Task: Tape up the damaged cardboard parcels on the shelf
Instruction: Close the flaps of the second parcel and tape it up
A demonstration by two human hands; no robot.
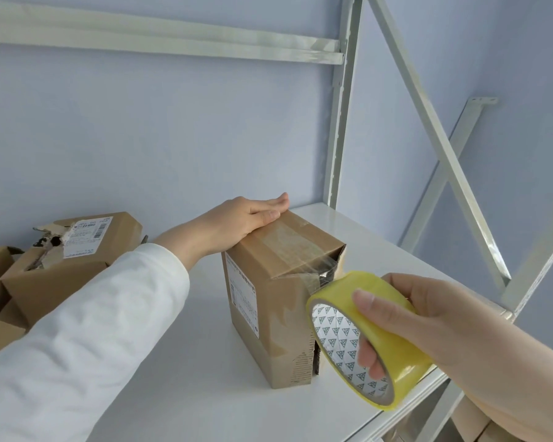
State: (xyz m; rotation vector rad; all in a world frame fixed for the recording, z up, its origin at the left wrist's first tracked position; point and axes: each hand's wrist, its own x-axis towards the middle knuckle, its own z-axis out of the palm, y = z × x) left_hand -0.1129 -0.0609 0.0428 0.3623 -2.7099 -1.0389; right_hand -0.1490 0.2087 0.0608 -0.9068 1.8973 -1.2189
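Closest to the camera, at lower right of the frame, the right hand (444, 323) grips a yellow tape roll (403, 374): the thumb lies across its outer band and the curled fingers (369, 358) hook through the printed core. A clear strip of tape (316, 269) runs from the roll up over the near top corner of the parcel (262, 317) just beside it.

That brown cardboard parcel stands upright on the white shelf (173, 362), a little right of centre. Its top corner by the roll is torn open to a dark gap, and the edge below is split with the corrugation showing; what is inside cannot be made out. A white label is on its left face and older tape crosses its top.

A white sleeve (77, 339) reaches in from lower left. The left hand (237, 218) lies flat on the far top edge of the parcel, its fingers straight and together, pressing down.

Farther back at left is a pile of torn parcels (77, 250); the top one carries a barcode label beside a ragged hole. At lower right, more boxes (473, 419) are on the shelf below. Behind stand the pale metal upright (339, 138) and the blue wall (173, 122).
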